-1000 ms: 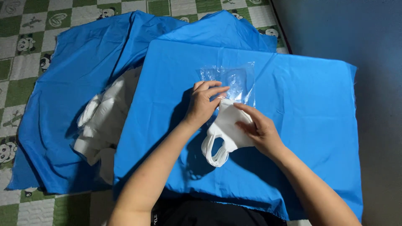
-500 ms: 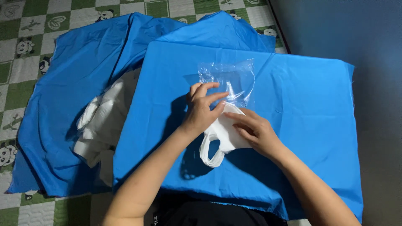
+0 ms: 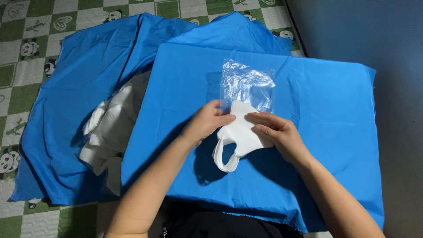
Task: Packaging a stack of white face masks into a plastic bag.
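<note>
Crinkled clear bag (image 3: pixel 246 83) now flatter, both hands' fingers (image 3: pixel 260 118) pinching soft white masks (image 3: pixel 240 132), smooth blue cloth (image 3: pixel 326 110).

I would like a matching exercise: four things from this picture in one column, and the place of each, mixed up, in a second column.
1. masks
2. clear bag
3. white pile
4. blue cloth

a. left of the board, on the lower cloth
b. spread under both hands
c. held by left hand and right hand
d. just beyond the hands

Pairs: 1-c, 2-d, 3-a, 4-b
</note>
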